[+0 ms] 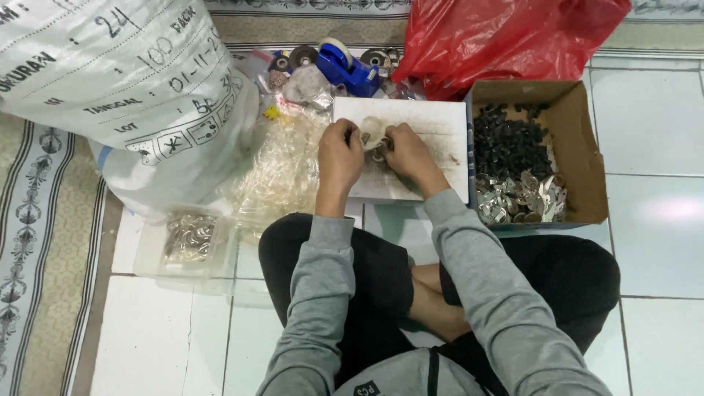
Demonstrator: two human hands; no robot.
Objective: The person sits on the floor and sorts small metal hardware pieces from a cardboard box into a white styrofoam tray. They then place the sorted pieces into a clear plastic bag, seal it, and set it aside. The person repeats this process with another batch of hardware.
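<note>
I sit cross-legged on a tiled floor. My left hand point(339, 156) and my right hand point(405, 151) meet over a white board point(433, 128), both closed on a small pale round part point(372, 133) held between them. A little metal piece seems to lie under the fingers, mostly hidden. Right of the board stands an open cardboard box point(584, 158) with black parts point(506, 139) at the back and shiny metal pieces point(522, 199) at the front.
A large white woven sack point(125, 81) fills the upper left. Clear plastic bags point(282, 165) lie beside the board. A clear tub of metal rings point(187, 238) sits at the left. A blue tape dispenser point(350, 67) and a red plastic bag point(506, 37) lie behind.
</note>
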